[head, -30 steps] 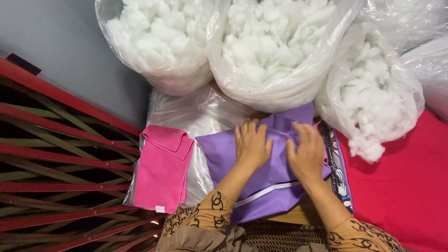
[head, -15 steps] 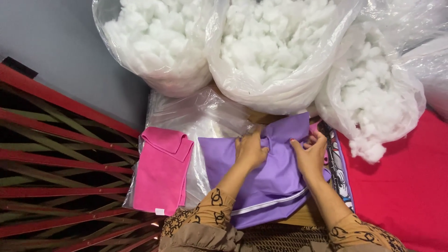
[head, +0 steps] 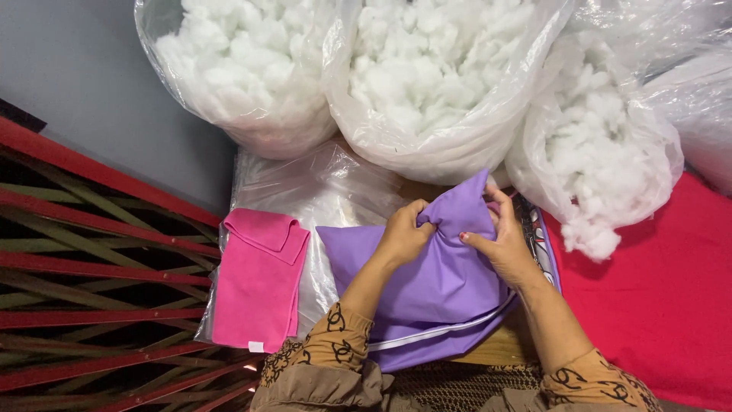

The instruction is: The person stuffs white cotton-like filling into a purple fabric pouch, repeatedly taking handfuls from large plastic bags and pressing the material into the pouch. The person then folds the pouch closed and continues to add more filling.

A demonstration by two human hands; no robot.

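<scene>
A purple fabric pillow cover (head: 435,282) with a white zipper along its near edge lies in front of me on a wooden surface. My left hand (head: 402,235) pinches a bunched fold of the cover near its top. My right hand (head: 499,243) grips the same raised corner from the right, lifting it into a peak. Both hands hold the purple cloth. Three clear plastic bags of white fibre stuffing sit just beyond the cover: one bag (head: 236,69) at the left, a second bag (head: 435,76) in the middle, a third bag (head: 602,152) at the right.
A folded pink cloth (head: 258,278) lies left of the cover on a clear plastic sheet (head: 305,183). Red and green slats (head: 91,267) fill the left side. Red fabric (head: 671,290) covers the right. A patterned item (head: 537,236) peeks out under the cover's right edge.
Both hands went from lying flat on the purple cover to gripping its far corner and pulling it up into a peak.
</scene>
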